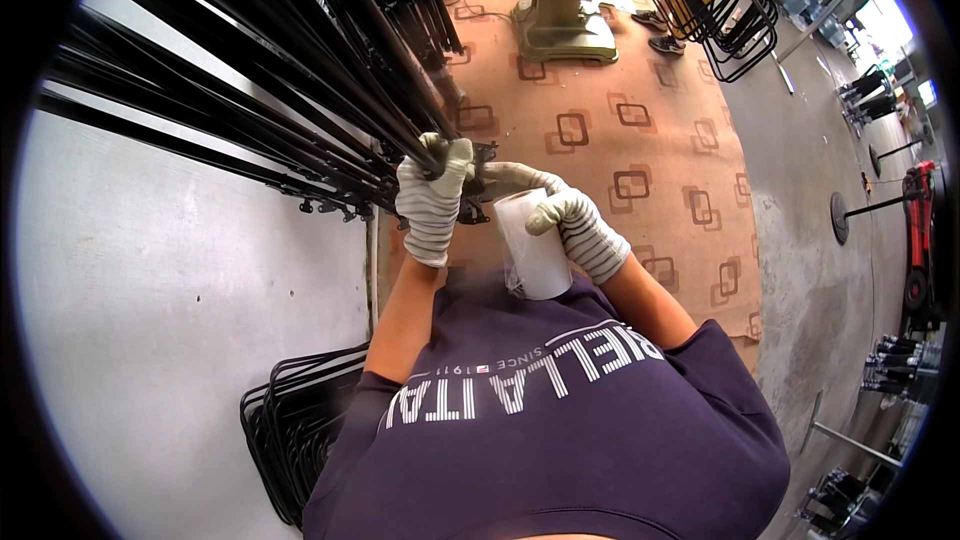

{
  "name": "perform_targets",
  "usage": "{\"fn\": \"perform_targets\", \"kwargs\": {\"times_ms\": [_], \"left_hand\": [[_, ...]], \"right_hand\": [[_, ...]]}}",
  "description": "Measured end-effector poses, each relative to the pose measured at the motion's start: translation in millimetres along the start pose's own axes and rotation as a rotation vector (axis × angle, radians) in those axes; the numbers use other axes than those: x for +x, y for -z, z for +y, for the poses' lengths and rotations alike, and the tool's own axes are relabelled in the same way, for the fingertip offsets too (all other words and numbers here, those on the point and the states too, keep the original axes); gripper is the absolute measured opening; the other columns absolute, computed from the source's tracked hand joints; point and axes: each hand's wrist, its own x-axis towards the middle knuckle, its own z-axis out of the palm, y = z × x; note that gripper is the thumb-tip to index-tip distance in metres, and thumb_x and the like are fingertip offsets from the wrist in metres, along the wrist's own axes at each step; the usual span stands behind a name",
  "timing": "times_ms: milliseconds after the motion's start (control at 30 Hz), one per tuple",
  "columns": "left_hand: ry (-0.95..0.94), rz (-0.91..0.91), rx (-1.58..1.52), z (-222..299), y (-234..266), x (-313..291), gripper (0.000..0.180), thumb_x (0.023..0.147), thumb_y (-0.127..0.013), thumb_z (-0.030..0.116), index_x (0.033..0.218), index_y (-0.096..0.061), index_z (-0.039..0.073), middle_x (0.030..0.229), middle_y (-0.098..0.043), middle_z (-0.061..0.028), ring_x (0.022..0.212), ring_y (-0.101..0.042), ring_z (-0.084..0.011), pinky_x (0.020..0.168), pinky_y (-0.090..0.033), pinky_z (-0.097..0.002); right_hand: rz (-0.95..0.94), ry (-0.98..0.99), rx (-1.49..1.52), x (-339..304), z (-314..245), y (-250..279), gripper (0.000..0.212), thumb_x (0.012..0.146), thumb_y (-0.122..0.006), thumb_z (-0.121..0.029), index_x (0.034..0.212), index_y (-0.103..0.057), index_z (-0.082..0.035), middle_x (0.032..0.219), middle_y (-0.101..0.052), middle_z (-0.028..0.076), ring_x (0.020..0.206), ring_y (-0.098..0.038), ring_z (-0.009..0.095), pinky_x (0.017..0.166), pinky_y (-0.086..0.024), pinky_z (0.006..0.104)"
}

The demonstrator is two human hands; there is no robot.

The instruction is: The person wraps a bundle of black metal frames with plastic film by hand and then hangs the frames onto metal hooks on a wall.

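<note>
between carpet edge (745, 190) and black tubes (260, 40), right hand (582, 230) holds white roll (536, 255)

Bright glare upper right, black curved rim

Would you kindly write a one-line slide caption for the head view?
A gloved left hand grips black tubing while the gloved right hand holds a roll of pale film.

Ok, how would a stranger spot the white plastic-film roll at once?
Find the dark navy shirt filling the lower middle. Just above its printed chest, the right grip, gloved in striped knit, holds the white cylindrical plastic-film roll. Its short, pale body sets it apart from the long black metal tubes at upper left.
</note>
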Motion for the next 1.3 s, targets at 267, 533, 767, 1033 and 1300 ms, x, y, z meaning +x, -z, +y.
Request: {"fn": "perform_targets", "kwargs": {"times_ms": [267,533,767,1033,1300], "left_hand": [[-0.009,-0.090,0.057,3,8,5,0.015,0.079,-0.066,0.015,0.073,-0.057,0.004,0.061,-0.056,0.0002,0.056,-0.051,-0.0062,0.055,-0.041,-0.0212],[-0.023,-0.003,0.182,4,11,1,0.012,0.081,-0.064,0.015,0.079,-0.060,0.004,0.066,-0.058,0.0010,0.061,-0.050,-0.0063,0.057,-0.041,-0.0224],[0.000,-0.080,0.237,3,19,4,0.011,0.077,-0.068,0.012,0.079,-0.060,0.005,0.066,-0.058,0.0016,0.058,-0.049,-0.0055,0.055,-0.041,-0.0222],[0.022,-0.118,0.280,6,20,0,0.012,0.074,-0.070,0.009,0.078,-0.059,0.004,0.067,-0.058,0.0010,0.059,-0.052,-0.0060,0.057,-0.046,-0.0222],[0.087,-0.240,0.114,8,25,1,0.008,0.075,-0.065,0.004,0.083,-0.063,0.004,0.076,-0.063,-0.0015,0.066,-0.056,-0.0069,0.063,-0.047,-0.0222]], "right_hand": [[0.023,0.099,0.121,12,4,-7,0.073,0.049,-0.065,-0.013,0.118,-0.047,0.004,0.100,-0.058,0.013,0.087,-0.058,0.022,0.082,-0.049,0.0338],[0.009,0.029,0.049,9,14,-1,0.080,0.043,-0.067,-0.011,0.120,-0.048,0.002,0.093,-0.058,0.009,0.083,-0.057,0.017,0.078,-0.047,0.0263],[0.007,0.094,-0.055,15,12,-5,0.080,0.043,-0.067,-0.011,0.120,-0.048,0.002,0.092,-0.057,0.007,0.082,-0.056,0.015,0.078,-0.046,0.0245],[0.092,0.121,0.125,17,13,-16,0.046,0.066,-0.069,-0.023,0.104,-0.054,-0.002,0.086,-0.057,0.006,0.076,-0.056,0.013,0.072,-0.048,0.0248],[0.289,0.080,0.044,18,7,-27,0.021,0.076,-0.062,-0.014,0.092,-0.054,-0.005,0.076,-0.056,0.004,0.067,-0.056,0.012,0.063,-0.048,0.0252]]}}
